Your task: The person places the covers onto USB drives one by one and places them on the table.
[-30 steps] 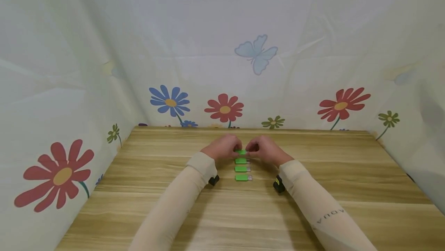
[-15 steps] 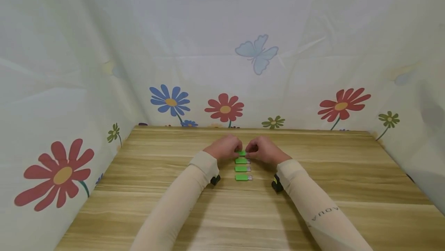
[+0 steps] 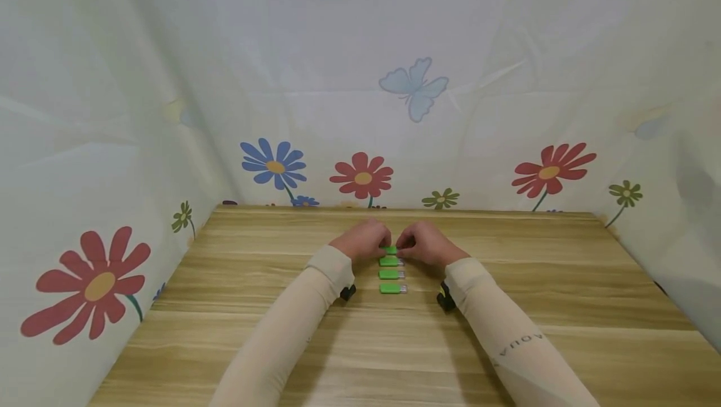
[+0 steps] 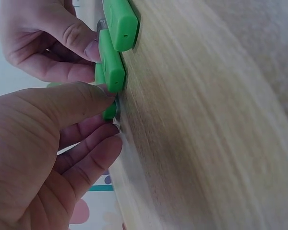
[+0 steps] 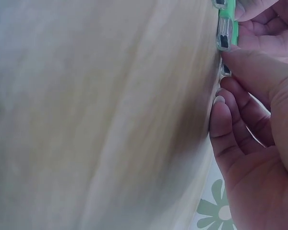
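Observation:
Several green USB flash drives with clear caps lie in a column at the table's middle, caps pointing right. The farthest flash drive [image 3: 391, 250] lies between my two hands, partly hidden by fingers. My left hand [image 3: 363, 241] pinches its green end between thumb and fingers. On the capped end, my right hand [image 3: 430, 245] has thumb and fingertips closed; in the right wrist view a clear cap [image 5: 225, 70] peeks out beside that thumb. Just nearer sit the second flash drive [image 3: 388, 262], a third drive [image 3: 388, 275] and the nearest drive [image 3: 390, 288], evenly spaced.
The wood-grain table [image 3: 360, 357] spreads out around the column. A white curtain [image 3: 315, 69] with printed flowers and a butterfly hangs behind and on both sides. Dark wrist cameras [image 3: 447, 298] are strapped under the light sleeves [image 3: 293, 325].
The farthest flash drive has slid slightly nearer to the second one, both hands staying on it. The right forearm has shifted a little to the left.

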Motion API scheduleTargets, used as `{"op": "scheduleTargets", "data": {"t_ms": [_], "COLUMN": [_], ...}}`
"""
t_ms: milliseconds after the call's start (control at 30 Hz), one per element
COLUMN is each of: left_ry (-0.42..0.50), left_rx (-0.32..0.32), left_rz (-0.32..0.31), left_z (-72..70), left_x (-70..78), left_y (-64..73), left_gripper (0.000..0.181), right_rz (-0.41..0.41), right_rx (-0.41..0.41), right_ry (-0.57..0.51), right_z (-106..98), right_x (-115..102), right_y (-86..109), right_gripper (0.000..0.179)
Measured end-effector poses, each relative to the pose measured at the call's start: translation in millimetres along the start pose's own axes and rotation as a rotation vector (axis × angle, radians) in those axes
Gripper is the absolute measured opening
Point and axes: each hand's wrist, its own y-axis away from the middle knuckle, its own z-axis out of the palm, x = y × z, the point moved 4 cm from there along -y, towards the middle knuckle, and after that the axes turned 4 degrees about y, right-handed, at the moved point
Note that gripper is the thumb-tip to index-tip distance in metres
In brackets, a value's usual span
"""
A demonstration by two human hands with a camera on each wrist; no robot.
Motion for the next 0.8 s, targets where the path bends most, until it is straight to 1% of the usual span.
{"op": "scheduleTargets", "data": {"t_ms": [167,300,500,633,800], "left_ry": [0.013,0.008,0.014,0.028,0.035], "left_rx": [0.007,0.006,0.007,0.012,0.016], "left_rz": [-0.015,-0.004,0.001,-0.015,-0.025], "left_z": [0.5,0.8,0.4,0.2,0.6], "left_x": [-2.2,-2.2,-1.7,-3.3,-6.1], "left_y": [-0.7,-0.6,1.4,2.9,4.1], "left_gripper": [0.006,0.004,0.008,0.006,0.004], "right_rz": [0.001,0.012,0.014,0.009,0.034], "right_rx": [0.004,0.004,0.002,-0.002,-0.009], "right_ry": [-0.01,-0.003,-0.002,-0.011,-0.015], "right_z": [-0.6,0.1,1.6,1.9,1.8], "right_x": [0.3,1.5,3.7,4.4,6.2], "right_y": [-0.5,0.3,0.4,0.8,1.5], "right_gripper": [0.01,0.01,0.011,0.011,0.011]}}
